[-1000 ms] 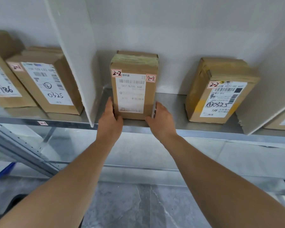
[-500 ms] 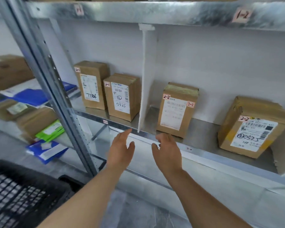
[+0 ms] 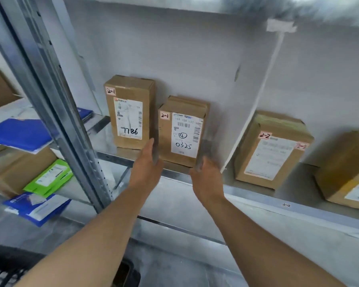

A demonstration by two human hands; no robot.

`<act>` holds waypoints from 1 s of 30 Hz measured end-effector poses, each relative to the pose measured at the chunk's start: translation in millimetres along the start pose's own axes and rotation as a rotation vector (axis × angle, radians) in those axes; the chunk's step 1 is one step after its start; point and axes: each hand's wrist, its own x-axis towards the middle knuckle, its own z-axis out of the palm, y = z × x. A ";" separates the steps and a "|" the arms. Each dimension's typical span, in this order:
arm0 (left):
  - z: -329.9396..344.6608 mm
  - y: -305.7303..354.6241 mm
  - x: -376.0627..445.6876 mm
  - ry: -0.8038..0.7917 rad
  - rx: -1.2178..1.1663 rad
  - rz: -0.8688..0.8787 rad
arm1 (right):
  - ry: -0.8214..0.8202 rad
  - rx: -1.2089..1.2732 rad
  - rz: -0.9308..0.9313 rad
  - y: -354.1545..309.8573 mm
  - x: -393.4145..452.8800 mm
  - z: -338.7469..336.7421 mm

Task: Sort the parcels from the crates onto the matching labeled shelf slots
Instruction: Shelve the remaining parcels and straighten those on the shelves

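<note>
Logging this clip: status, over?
Both hands, left and right, open, flanking the 0325 box. No grip. White divider close on its right.

The metal shelf (image 3: 247, 194) carries four upright cardboard parcels: 7786 (image 3: 131, 112), 0325 (image 3: 182, 131), a 2-2 box (image 3: 272, 150), another (image 3: 346, 172).

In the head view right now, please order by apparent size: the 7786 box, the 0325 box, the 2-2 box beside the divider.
1. 2-2 box, though its nearness may enlarge it.
2. 7786 box and 0325 box look alike; not ranked.
</note>
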 end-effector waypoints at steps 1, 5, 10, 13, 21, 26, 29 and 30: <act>0.3 -2.8 11.1 -0.033 -0.010 0.000 | 0.011 -0.003 0.034 -1.8 7.6 5.4; 5.8 -10.9 40.4 -0.118 0.035 0.003 | 0.045 -0.027 0.095 -9.8 32.2 19.6; 9.6 -18.6 51.5 -0.204 -0.001 0.020 | 0.108 0.045 0.108 -12.4 43.6 29.7; 10.6 -26.1 53.5 -0.196 -0.034 0.034 | 0.161 0.087 0.095 -11.0 42.0 35.1; 11.8 -27.6 48.5 -0.166 -0.033 0.085 | 0.211 0.095 0.154 -4.3 39.1 40.8; 14.7 -34.2 50.8 -0.172 -0.026 0.077 | 0.210 0.077 0.151 -3.7 36.2 42.8; 15.8 -36.3 51.0 -0.183 -0.044 0.079 | 0.191 0.064 0.167 -3.7 33.4 43.9; 15.6 -36.1 49.7 -0.186 -0.060 0.084 | 0.189 0.059 0.175 -3.9 32.1 44.8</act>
